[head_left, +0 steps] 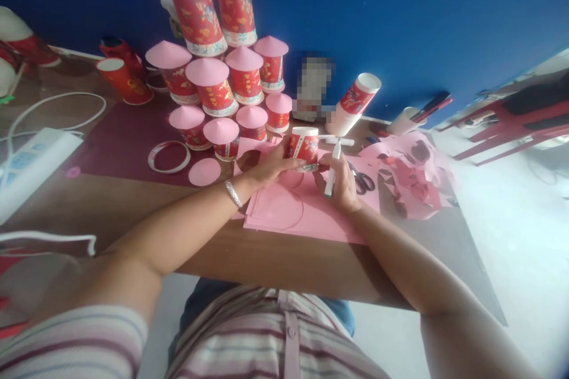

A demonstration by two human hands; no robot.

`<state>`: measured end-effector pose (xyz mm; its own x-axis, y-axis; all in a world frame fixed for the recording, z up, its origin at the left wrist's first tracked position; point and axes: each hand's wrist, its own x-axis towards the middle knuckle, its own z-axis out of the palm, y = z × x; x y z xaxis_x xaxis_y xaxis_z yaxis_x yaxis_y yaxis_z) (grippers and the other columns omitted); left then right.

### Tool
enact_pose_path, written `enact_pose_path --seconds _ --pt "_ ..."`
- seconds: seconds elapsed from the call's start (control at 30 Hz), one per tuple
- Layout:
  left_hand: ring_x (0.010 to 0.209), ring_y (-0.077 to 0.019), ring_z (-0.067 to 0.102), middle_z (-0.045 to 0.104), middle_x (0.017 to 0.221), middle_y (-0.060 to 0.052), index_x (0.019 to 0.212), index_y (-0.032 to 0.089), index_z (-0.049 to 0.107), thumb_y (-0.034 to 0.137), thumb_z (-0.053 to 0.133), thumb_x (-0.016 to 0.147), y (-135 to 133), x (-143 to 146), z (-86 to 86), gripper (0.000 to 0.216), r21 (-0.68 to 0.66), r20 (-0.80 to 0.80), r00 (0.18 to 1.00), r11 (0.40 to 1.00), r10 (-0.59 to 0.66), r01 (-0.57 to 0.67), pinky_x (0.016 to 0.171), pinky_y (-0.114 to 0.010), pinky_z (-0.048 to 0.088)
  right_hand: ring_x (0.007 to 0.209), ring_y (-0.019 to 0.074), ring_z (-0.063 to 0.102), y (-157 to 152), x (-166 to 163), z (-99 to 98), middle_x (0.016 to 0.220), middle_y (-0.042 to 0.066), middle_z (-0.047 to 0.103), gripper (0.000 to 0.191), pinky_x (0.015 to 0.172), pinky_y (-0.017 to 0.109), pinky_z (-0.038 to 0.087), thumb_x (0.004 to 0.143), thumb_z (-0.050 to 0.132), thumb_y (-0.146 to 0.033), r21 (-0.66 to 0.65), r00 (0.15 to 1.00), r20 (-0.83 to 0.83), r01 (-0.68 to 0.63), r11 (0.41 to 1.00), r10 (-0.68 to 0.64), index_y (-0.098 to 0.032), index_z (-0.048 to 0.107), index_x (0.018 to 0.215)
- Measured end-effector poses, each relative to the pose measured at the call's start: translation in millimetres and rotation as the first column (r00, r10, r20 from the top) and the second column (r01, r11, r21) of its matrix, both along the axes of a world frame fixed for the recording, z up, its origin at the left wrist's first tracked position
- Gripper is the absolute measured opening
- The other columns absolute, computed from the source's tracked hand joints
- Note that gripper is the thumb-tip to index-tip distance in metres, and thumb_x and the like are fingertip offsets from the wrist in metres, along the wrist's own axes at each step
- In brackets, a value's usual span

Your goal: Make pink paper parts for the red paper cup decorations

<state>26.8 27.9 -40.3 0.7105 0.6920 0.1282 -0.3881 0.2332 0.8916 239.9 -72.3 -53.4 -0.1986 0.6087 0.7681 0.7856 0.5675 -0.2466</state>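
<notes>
My left hand [272, 166] is closed around the side of a red printed paper cup [304, 147], which it holds upright over the pink paper. In my right hand [343, 182] is a white marker pen [332, 169] with a green end, its other end pointing up and away from me. The fingers of that hand are close to the cup's right side; whether they touch it I cannot tell. Beneath both hands lies a stack of pink paper sheets [271, 210] with a circle outline on the top sheet. Black-handled scissors [364, 182] lie right of my right hand.
Several red cups with pink paper cones [207, 80] stand stacked at the back left. A paper ring [169, 157] and a pink disc [204, 172] lie before them. Pink scraps [418, 180] are on the right, a tilted cup stack [355, 103] behind, and a power strip [35, 172] far left.
</notes>
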Motion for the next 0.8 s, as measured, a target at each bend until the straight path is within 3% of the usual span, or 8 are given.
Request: enact_pose_path --seconds 0.2,0.37,0.6,0.8 --pt "0.127 -0.0321 0.079 0.083 0.128 -0.011 0.13 0.022 0.074 0.045 0.102 0.085 -4 -5 15.5 0.058 0.148 -0.064 0.991 0.981 -0.114 0.122 0.12 -0.052 0.062 0.09 0.0216 0.075 6 5 -8.0 0.109 0.005 0.076 0.029 0.078 0.036 0.064 0.108 0.069 -0.018 -0.037 0.999 -0.032 -0.038 0.999 0.037 -0.028 0.065 0.136" --pt "0.131 -0.0342 0.079 0.083 0.128 -0.012 0.14 0.023 0.072 0.046 0.106 0.079 -4 -5 17.6 0.074 0.184 -0.107 0.986 0.973 -0.124 0.142 0.121 -0.055 0.062 0.09 0.0225 0.074 9 3 -9.9 0.105 0.005 0.075 0.028 0.075 0.036 0.062 0.104 0.069 -0.016 -0.058 0.999 -0.009 0.03 0.998 -0.031 -0.026 0.064 0.13" --pt "0.112 -0.029 0.08 0.082 0.12 -0.008 0.132 0.023 0.064 0.056 0.115 0.062 -2 4 10.4 0.092 0.252 -0.15 0.961 0.949 0.232 -0.19 0.104 -0.048 0.067 0.091 0.0217 0.073 9 1 -8.8 0.106 0.005 0.075 0.023 0.08 0.037 0.066 0.106 0.066 -0.017 -0.124 0.994 -0.001 0.11 0.986 -0.111 -0.026 0.064 0.127" --pt "0.113 -0.0309 0.08 0.081 0.123 -0.009 0.131 0.025 0.06 0.057 0.117 0.056 -5 9 15.0 0.1 0.332 -0.14 0.94 0.909 0.311 -0.252 0.101 -0.05 0.068 0.088 0.0245 0.079 11 2 -7.9 0.108 0.007 0.079 0.029 0.077 0.04 0.069 0.102 0.062 -0.018 -0.088 0.996 -0.035 0.078 0.993 -0.082 -0.025 0.063 0.13"
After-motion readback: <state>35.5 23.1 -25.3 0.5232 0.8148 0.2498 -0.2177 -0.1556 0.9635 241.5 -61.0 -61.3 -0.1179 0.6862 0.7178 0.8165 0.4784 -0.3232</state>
